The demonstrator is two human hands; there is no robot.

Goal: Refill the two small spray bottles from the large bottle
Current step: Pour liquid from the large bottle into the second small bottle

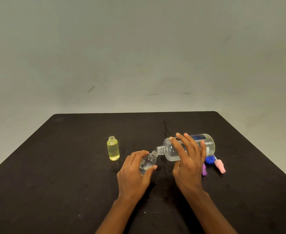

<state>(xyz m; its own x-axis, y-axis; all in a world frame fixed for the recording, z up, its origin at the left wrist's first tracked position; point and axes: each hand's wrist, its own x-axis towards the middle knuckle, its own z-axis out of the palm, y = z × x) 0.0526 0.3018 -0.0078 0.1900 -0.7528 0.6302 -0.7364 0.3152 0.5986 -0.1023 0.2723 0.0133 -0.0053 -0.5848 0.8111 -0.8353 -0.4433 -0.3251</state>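
Note:
My right hand (188, 159) grips the large clear bottle (209, 144), which has a dark blue label and lies tipped nearly flat, neck pointing left. Its open mouth touches the mouth of a small clear spray bottle (149, 160), uncapped and tilted to the right, with a little clear liquid in it. My left hand (134, 173) holds that small bottle. A small yellow bottle (113, 148) stands upright and uncapped to the left, filled almost to the shoulder.
On the black table (71, 166), just right of my right hand, lie a blue cap (209, 160), a pink spray head (220, 166) and a purple spray head (204, 171). A pale wall stands behind the table's far edge.

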